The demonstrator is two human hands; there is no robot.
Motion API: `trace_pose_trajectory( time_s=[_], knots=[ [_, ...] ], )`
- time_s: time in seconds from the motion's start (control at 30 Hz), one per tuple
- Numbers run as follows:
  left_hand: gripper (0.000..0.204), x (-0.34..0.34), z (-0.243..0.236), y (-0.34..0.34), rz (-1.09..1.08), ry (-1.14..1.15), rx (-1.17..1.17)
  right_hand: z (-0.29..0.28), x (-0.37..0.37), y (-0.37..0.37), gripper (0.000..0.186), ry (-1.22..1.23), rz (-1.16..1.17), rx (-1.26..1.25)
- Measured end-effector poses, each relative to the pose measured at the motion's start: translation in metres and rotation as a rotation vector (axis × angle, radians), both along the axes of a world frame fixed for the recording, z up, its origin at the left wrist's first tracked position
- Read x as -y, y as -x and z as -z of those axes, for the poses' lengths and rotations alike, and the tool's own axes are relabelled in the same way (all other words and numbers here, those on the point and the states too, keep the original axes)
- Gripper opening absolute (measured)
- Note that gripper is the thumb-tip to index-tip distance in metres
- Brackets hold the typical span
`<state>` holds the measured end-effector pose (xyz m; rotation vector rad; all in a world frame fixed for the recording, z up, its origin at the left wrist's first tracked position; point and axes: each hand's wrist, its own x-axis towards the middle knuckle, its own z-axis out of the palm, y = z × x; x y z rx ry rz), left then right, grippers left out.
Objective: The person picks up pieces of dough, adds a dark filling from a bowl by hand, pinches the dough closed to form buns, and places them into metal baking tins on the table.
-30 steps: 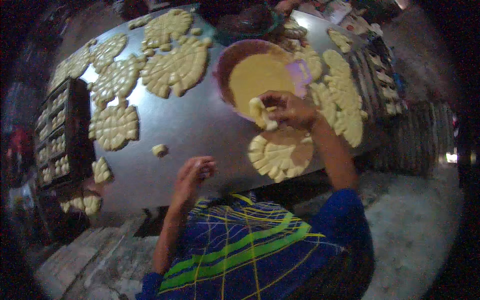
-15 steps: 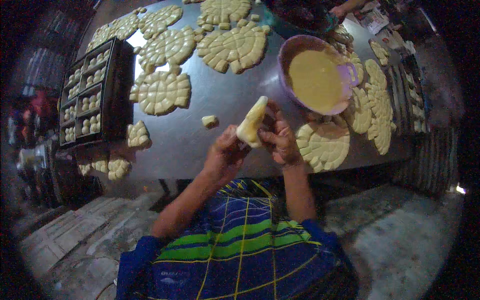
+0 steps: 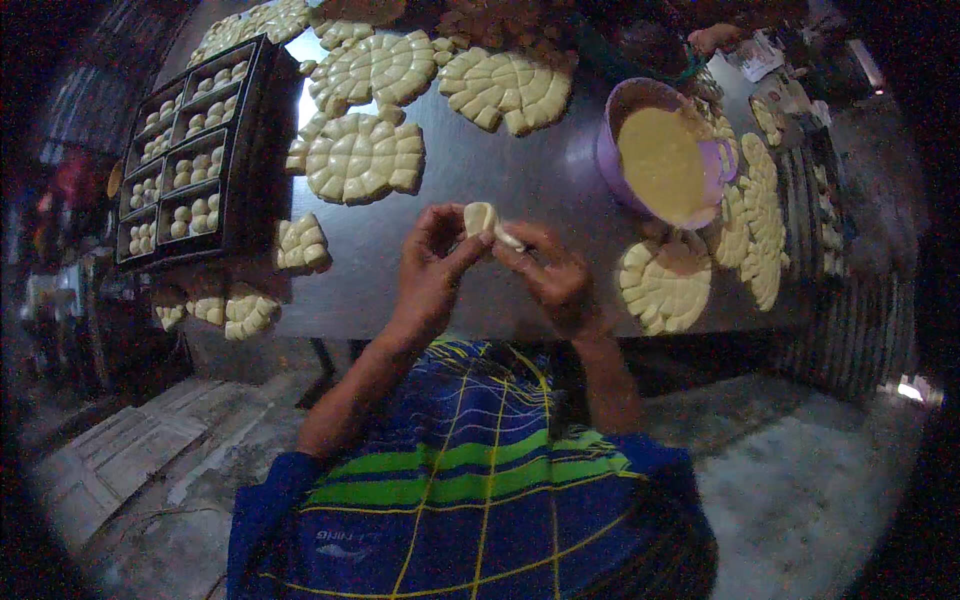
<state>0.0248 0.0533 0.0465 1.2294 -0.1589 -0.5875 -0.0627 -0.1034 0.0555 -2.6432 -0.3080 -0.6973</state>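
Note:
Above the near part of the metal table, a small pale piece of dough is pinched between both my hands. My left hand grips it with thumb and fingers. My right hand has its fingertips on the strip at the dough's right end. Scored round slabs of dough lie about: one dough slab is beyond my left hand, another dough slab to the right of my right hand. A purple tub of thick yellow filling stands beyond my right hand.
At the left, a dark divided tray holds rows of small dough balls. Smaller dough chunks lie by it. More dough pieces and another tray line the right side. Another person's hand shows at the far right.
The dough between my hands was a longer upright piece with yellow on it; now it looks shorter and folded. The view has shifted, so the table's things sit differently in the picture.

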Motion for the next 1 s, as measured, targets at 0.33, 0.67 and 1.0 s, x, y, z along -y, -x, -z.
trace_pose_trajectory(
  time_s=[0.33, 0.67, 1.0],
  knots=[
    [0.024, -0.038, -0.008, -0.016, 0.402, -0.123, 0.209, -0.033, 0.014, -0.022, 0.024, -0.368, -0.167, -0.382],
    [0.034, -0.032, 0.028, -0.017, 0.269, 0.207, -0.604, -0.022, -0.021, -0.024, 0.039, -0.038, -0.078, -0.011],
    [0.033, -0.039, 0.026, -0.013, 0.101, 0.166, -0.297, -0.003, -0.068, -0.02, 0.028, -0.288, 0.33, -0.064]
  ],
)
